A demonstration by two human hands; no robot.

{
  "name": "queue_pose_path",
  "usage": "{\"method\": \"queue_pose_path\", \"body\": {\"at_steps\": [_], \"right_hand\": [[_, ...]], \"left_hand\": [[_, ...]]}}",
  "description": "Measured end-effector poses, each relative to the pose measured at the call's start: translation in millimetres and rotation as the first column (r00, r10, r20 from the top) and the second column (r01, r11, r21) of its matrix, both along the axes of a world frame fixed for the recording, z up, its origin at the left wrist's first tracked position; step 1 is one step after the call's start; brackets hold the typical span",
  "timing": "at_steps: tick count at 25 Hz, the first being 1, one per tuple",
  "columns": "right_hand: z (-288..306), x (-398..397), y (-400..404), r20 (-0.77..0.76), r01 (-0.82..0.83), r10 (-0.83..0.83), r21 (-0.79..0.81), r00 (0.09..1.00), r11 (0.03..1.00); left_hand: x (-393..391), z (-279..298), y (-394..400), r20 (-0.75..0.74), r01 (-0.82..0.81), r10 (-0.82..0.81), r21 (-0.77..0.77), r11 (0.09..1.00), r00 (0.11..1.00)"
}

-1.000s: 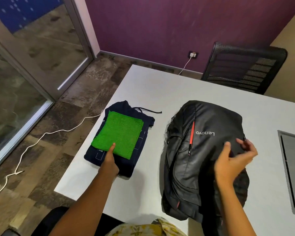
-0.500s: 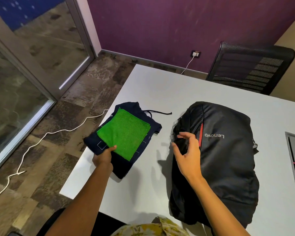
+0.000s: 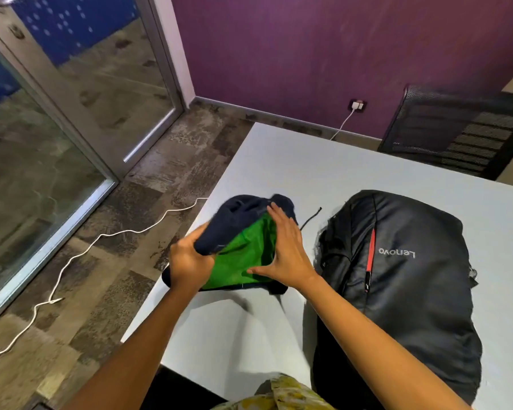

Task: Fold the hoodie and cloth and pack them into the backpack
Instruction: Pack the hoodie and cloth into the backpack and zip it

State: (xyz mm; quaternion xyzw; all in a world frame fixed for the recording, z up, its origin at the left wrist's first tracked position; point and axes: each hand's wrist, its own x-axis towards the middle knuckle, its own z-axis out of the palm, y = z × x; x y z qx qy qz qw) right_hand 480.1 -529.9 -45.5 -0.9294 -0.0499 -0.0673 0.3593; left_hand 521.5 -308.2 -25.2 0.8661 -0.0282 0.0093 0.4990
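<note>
The left hand point(image 3: 190, 261) gripped the hoodie's point(image 3: 237, 223) near-left edge, folding it over the cloth point(image 3: 243, 255); the right hand point(image 3: 282, 250) pressed flat, fingers straight, on the bundle beside the backpack point(image 3: 412, 291). Folding seemed nearly finished; packing likely needs the backpack opened.

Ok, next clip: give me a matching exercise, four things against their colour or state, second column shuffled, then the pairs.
Things:
1. hoodie
2. cloth
3. backpack
4. right hand

States:
A. lies flat on the table with the logo upside down
B. green, partly wrapped in darker fabric
C. dark navy, an edge lifted and folded over
D. fingers straight, pressing down

Pairs: 1-C, 2-B, 3-A, 4-D
</note>
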Motion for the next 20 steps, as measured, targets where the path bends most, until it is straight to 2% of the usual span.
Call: {"method": "queue_pose_path", "body": {"at_steps": [1,3,4,6,9,11,17,20], "right_hand": [[0,9,0,0.055,0.031,-0.031,-0.015,0.998,0.999],[1,21,-10,0.181,0.084,-0.084,0.011,0.980,0.996],[1,25,-16,0.209,0.071,-0.074,0.024,0.975,0.997],[-3,23,-26,0.227,-0.029,0.026,0.010,0.973,1.000],[-15,13,-27,0.259,-0.185,0.188,-0.036,0.948,0.982],[-19,5,-22,0.249,-0.218,0.218,-0.027,0.944,0.976],[9,-28,-11,0.267,-0.151,0.115,0.121,0.957,0.981],[34,-41,-16,0.318,-0.154,0.075,0.231,0.945,0.961]], "left_hand": [[-5,3,0,0.118,0.091,-0.105,0.113,0.989,0.988],[-25,9,0,0.310,0.238,-0.391,0.432,0.870,0.867],[-31,11,3,0.369,0.246,-0.484,0.533,0.810,0.793],[-35,6,10,0.409,0.290,-0.615,0.618,0.730,0.674],[-35,1,22,0.453,0.272,-0.704,0.699,0.661,0.547],[-32,1,31,0.454,0.289,-0.746,0.723,0.628,0.487],[-25,55,39,0.508,0.359,-0.784,0.700,0.618,0.357],[-32,101,26,0.532,0.324,-0.804,0.736,0.594,0.266]]}}
